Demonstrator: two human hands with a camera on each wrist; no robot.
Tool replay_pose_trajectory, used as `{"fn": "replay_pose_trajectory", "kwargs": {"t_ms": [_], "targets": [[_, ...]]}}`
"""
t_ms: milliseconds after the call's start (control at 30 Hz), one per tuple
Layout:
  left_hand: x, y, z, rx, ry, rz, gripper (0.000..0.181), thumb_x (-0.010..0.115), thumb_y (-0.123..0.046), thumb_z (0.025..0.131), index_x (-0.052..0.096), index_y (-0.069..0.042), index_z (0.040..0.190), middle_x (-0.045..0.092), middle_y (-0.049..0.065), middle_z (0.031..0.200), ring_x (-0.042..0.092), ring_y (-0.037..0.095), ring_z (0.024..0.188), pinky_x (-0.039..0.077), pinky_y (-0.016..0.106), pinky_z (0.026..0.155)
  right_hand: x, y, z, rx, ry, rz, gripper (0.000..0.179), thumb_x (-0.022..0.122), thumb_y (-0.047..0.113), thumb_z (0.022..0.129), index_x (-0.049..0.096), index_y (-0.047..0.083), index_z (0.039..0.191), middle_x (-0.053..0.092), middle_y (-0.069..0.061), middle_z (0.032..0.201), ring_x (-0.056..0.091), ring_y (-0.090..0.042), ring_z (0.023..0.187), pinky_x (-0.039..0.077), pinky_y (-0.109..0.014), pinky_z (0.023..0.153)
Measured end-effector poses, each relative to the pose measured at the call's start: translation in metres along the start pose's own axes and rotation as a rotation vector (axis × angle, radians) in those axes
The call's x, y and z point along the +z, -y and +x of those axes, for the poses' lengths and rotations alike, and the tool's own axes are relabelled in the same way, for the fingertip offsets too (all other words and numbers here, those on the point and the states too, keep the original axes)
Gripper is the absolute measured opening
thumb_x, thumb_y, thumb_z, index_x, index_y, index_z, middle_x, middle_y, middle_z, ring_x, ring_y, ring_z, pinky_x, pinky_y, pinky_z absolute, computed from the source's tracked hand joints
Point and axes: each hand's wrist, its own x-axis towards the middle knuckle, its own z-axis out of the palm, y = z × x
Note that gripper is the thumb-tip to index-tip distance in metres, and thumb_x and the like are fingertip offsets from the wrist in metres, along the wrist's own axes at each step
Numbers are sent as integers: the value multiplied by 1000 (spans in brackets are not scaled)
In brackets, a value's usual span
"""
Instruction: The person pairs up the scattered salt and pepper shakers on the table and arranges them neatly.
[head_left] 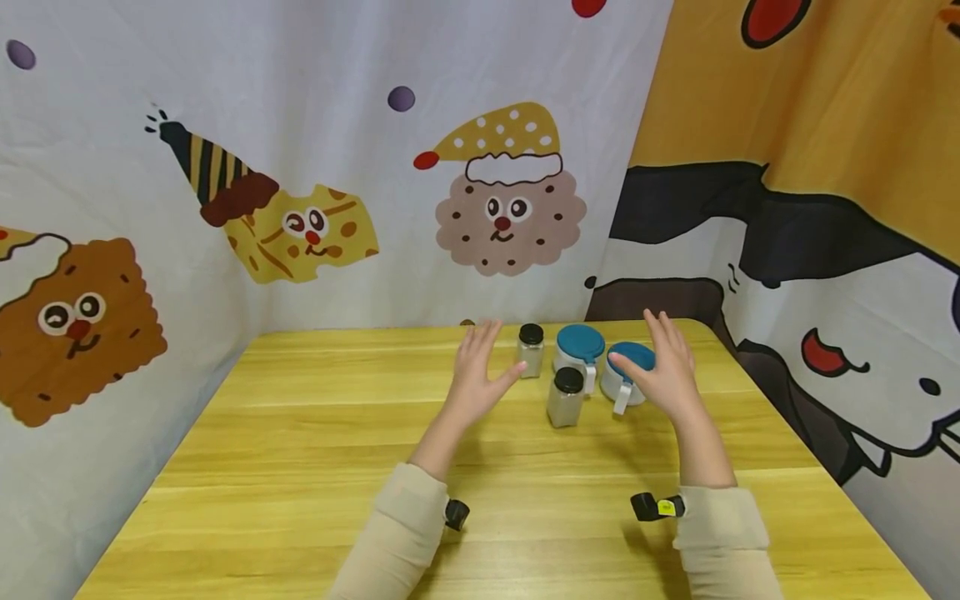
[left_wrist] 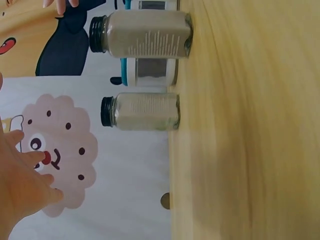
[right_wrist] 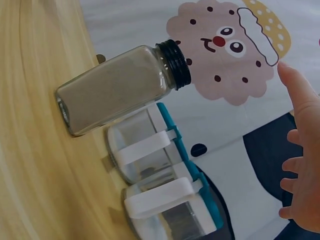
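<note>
- Jar (head_left: pixel 564 408) in front: probably stiff, slick, breakable; best held round its body.
- Left grip (head_left: pixel 474 379) and right grip (head_left: pixel 670 372): fingers spread, holding nothing.

The wood-grain table (head_left: pixel 322 433) bears two black-capped jars (head_left: pixel 564 407) and two canisters (head_left: pixel 580 343) (blue-lidded, white-handled).

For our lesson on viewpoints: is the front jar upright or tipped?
Upright: in the head view, the front jar stands with its base on the table and its black lid on top.
</note>
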Motion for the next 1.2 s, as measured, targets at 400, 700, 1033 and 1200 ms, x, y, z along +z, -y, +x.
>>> {"fn": "replay_pose_trajectory", "kwargs": {"t_ms": [400, 700, 1033, 1200], "targets": [[18, -1, -3, -24, -12, -83, 78, 59, -51, 91, 28, -14, 152, 19, 6, 157, 7, 35, 143, 12, 61, 108, 8, -14, -10, 31, -39, 27, 92, 66, 46, 88, 13, 11, 155, 8, -27, 155, 4, -51, 138, 1, -69, 103], [29, -4, -7, -42, -12, -175, 77, 60, -48, 91, 29, -11, 151, 22, 7, 156, 12, 33, 142, 14, 58, 109, 11, -20, -14, 85, -44, 68, 94, 67, 46, 87, 12, 12, 155, 4, -23, 157, 3, -51, 138, 3, -71, 103], [46, -5, -8, -84, 29, -258, 75, 61, -49, 90, 28, -22, 152, 20, 0, 157, 14, 28, 143, 21, 57, 107, 17, -30, -19, 136, -58, 115, 95, 68, 45, 87, 9, 14, 155, 4, -22, 157, 3, -48, 139, 6, -72, 102], [51, -5, -9, -110, 39, -301, 76, 63, -46, 91, 28, -17, 152, 22, 6, 156, 19, 29, 141, 25, 58, 106, 20, -36, -20, 155, -63, 137, 96, 68, 45, 87, 7, 15, 155, 4, -20, 158, 4, -46, 140, 9, -71, 102]]}}
